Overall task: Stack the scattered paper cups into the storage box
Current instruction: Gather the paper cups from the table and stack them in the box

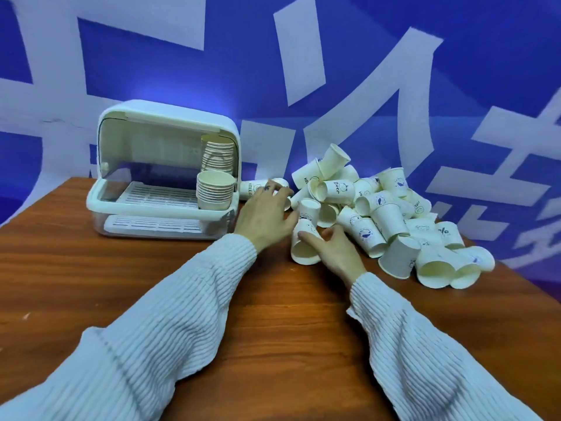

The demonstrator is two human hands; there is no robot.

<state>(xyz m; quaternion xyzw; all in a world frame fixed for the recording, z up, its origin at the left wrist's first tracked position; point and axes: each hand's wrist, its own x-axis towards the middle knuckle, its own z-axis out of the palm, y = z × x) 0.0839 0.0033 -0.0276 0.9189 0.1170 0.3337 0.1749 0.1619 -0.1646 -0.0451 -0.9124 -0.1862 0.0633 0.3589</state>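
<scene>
Head view — white printed paper cups (379, 208) heaped, tumbled

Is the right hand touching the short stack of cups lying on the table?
Touching. The head view shows the right hand with its thumb and fingers against the lying cup stack, no gap visible.

"Bear" in dark letters on the side of a paper cup (339, 191) lying near the top of the cup pile. "HELLO" on another cup (307, 177) just left of it, letters running sideways. "HELLO" again on a cup (249, 189) lying beside the right wall of the storage box. Small round blue pictures on many other cups, words too tiny to read. Huge white signs on the blue wall (349, 86), cut off, not readable.
</scene>
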